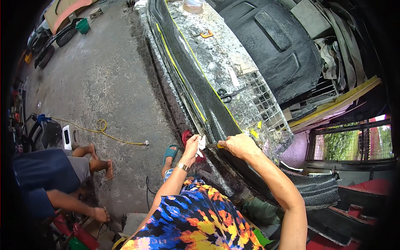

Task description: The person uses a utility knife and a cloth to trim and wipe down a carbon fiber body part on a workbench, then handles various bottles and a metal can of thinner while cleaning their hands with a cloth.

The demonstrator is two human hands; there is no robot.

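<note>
A long carbon fibre panel (212,121) with thin yellow strips along it lies along the worktable's (225,46) near edge. My left hand (191,146), at the panel's left edge, is closed on a crumpled white scrap (201,145), perhaps paper or cloth. Beside it my right hand (237,145) grips a yellow-handled blade tool (221,146), its blade pointing toward the white scrap. A red cloth or bag (186,136) shows partly behind my left hand. Black scissors (227,97) and small yellow pieces (254,133) lie right of the panel.
An orange clamp (207,34) is on the table, a dark hood (266,50) beyond. A yellow cord (100,131) runs across the floor (96,75). At lower left a barefoot co-worker (50,175) crouches. A green bucket (82,26) stands at upper left.
</note>
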